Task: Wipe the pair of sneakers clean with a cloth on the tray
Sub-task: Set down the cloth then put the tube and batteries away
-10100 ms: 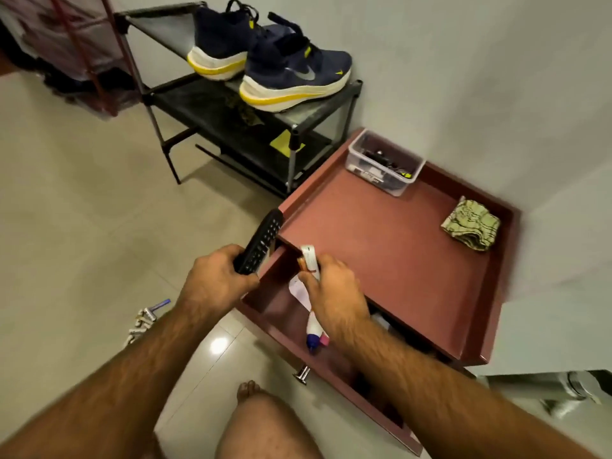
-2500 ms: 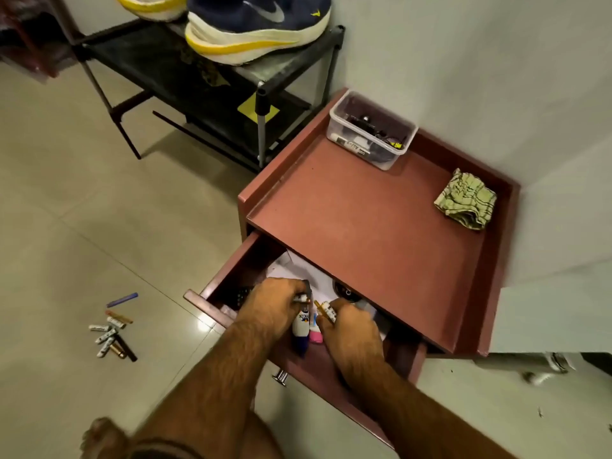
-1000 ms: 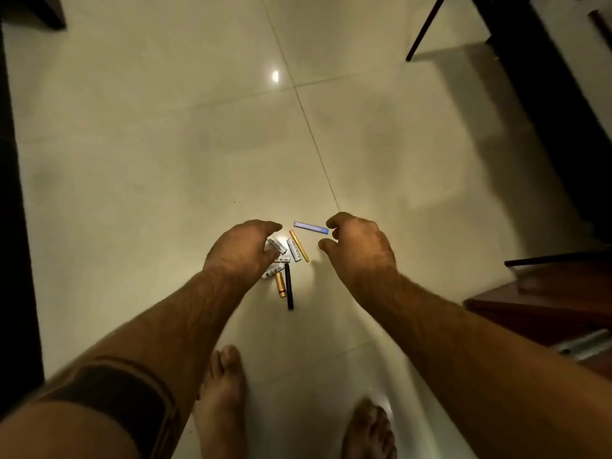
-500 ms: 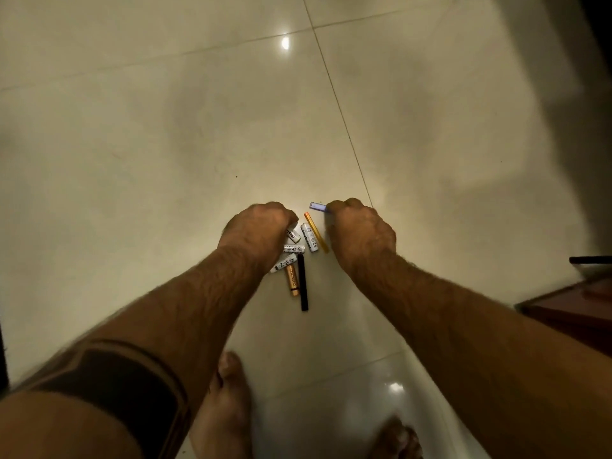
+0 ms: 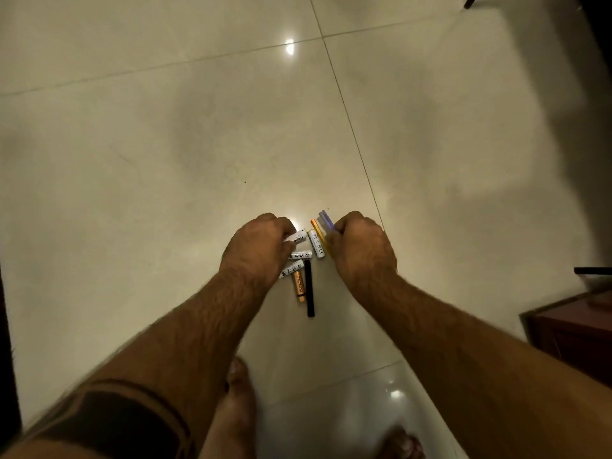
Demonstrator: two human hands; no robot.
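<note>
A glossy pale tiled floor (image 5: 165, 144) fills the view, crossed by thin grout lines, with bright light spots reflected on it. Near the middle of the floor lies a small cluster of items: several white batteries (image 5: 316, 244) with black print, a copper-coloured battery (image 5: 299, 287) beside a black stick (image 5: 310, 288), an orange stick (image 5: 318, 231) and a blurred bluish-purple stick (image 5: 326, 220). At the right edge of the floor stands the corner of a reddish-brown wooden cabinet (image 5: 573, 332). A dark leg (image 5: 471, 1) shows at the top right corner.
</note>
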